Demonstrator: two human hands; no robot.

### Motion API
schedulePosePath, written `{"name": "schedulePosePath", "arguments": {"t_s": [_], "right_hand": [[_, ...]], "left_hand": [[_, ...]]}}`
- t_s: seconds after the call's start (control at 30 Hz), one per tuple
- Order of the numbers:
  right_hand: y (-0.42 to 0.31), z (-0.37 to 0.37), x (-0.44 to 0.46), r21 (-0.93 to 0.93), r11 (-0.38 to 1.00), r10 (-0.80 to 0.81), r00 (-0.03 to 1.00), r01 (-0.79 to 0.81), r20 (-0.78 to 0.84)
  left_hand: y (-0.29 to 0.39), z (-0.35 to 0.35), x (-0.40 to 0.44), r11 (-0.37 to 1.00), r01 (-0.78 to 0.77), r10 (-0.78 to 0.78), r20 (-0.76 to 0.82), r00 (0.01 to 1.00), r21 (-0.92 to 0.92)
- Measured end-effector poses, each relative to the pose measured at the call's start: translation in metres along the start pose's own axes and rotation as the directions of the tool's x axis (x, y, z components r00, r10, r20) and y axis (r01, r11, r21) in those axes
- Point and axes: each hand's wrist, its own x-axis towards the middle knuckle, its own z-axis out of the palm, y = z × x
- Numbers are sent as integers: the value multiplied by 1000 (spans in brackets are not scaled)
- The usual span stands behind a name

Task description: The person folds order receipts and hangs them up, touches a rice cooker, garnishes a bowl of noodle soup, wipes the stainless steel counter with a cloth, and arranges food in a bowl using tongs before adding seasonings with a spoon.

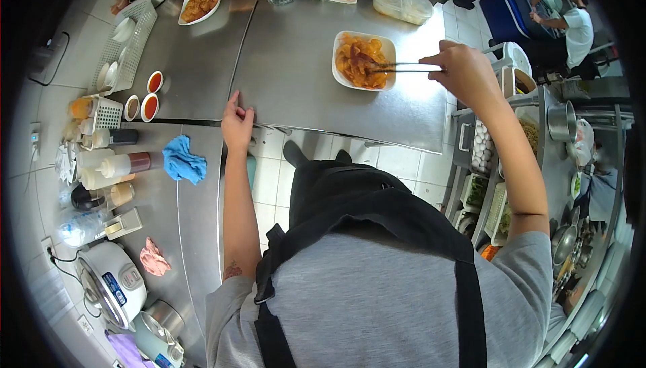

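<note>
My right hand (pixel 465 75) is closed around a pair of metal tongs (pixel 410 68). Their far ends reach into saucy orange-brown food (pixel 355 65) in a white square bowl (pixel 390 80) on the steel table. My left hand (pixel 237 125) rests at the table's near edge, left of the bowl, with its index finger stretched out and nothing held. A second white dish (pixel 218 6) with similar food sits at the back left.
Small sauce cups (pixel 149 107), a blue cloth (pixel 184 159) and squeeze bottles (pixel 124 164) stand on the left counter, with a rice cooker (pixel 114 284) nearer. A plastic container (pixel 402 4) lies behind the bowl. Shelves with eggs (pixel 482 147) are right. Another person (pixel 577 35) is far right.
</note>
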Motion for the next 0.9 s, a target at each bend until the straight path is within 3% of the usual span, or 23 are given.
{"name": "schedulePosePath", "arguments": {"t_s": [0.1,0.43,0.73,0.9], "right_hand": [[-2,14,-3,-36,990,-135,990,136,31],[4,30,18,-164,952,-247,965,258,84],[3,42,38,-132,912,-394,919,388,-27],[7,54,48,-131,922,-360,931,364,55]], "left_hand": [[-2,2,1,1000,-17,17,-9,1000,18],[1,0,0,1000,-29,29,-12,1000,4],[-1,0,2,999,-3,2,15,1000,47],[-7,1,4,1000,3,-3,13,1000,-4]]}}
